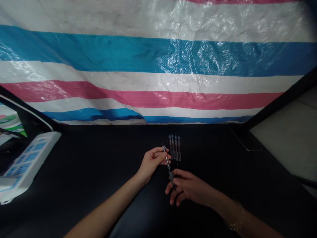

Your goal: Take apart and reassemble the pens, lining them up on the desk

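Near the frame's lower middle, our left hand [153,162] and right hand [189,185], the latter's outer fingers spread, pinch one pen [168,164] near opposite ends, a two-handed step seemingly needing steady fingers next.

"Where does the head camera look from?"
"The person's head, facing forward and down over the black table [86,158]."
"How near?"
"Close: the left hand [154,159] and right hand [190,186] show just below mid-frame, with the striped sheet [148,54] filling most of the top half."
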A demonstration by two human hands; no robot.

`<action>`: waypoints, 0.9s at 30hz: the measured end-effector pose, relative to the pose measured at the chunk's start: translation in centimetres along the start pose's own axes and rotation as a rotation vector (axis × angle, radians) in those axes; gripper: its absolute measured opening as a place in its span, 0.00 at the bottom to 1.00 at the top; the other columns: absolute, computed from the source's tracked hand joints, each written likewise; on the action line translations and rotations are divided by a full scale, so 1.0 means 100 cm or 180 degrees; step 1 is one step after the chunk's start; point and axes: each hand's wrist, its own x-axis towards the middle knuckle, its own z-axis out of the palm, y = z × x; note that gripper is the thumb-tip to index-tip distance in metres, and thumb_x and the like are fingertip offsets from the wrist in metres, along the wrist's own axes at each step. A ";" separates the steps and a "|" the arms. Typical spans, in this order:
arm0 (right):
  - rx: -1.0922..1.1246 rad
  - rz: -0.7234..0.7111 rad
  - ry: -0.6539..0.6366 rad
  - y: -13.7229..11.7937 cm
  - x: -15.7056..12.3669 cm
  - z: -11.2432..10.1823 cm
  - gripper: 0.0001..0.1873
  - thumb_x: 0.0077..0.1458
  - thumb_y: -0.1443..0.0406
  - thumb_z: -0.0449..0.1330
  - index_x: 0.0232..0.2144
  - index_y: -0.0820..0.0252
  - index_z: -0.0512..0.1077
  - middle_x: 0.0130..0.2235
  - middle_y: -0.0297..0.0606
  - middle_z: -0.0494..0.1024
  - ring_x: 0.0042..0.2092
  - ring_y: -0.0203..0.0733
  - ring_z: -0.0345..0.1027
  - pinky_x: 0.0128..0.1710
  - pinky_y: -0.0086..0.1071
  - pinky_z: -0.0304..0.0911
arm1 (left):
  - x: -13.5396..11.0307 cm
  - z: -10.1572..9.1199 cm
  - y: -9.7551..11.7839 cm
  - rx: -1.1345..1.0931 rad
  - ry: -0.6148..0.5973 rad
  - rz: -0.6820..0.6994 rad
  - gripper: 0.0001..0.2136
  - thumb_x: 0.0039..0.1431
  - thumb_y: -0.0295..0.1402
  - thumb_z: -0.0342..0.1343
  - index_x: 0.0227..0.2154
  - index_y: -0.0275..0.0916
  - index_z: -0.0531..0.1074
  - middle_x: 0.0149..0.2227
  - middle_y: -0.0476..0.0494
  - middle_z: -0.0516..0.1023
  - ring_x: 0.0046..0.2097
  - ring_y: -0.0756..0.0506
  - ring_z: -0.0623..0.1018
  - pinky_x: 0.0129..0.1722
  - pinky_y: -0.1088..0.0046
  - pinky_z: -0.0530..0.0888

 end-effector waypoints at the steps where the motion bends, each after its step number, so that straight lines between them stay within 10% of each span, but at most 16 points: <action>1: 0.0013 0.0020 -0.0027 0.000 0.000 0.000 0.18 0.55 0.55 0.63 0.38 0.62 0.64 0.36 0.44 0.80 0.31 0.42 0.78 0.28 0.30 0.68 | 0.000 0.000 0.000 -0.0001 0.0005 0.0000 0.16 0.48 0.37 0.68 0.37 0.33 0.77 0.29 0.43 0.82 0.29 0.50 0.80 0.31 0.78 0.75; 27: -0.0658 0.0277 -0.0316 -0.002 -0.006 0.001 0.15 0.51 0.62 0.64 0.32 0.60 0.60 0.25 0.38 0.80 0.19 0.35 0.73 0.13 0.19 0.60 | 0.008 -0.011 0.015 -0.0662 0.0593 0.0265 0.19 0.41 0.38 0.72 0.33 0.33 0.74 0.27 0.48 0.80 0.27 0.53 0.78 0.30 0.80 0.75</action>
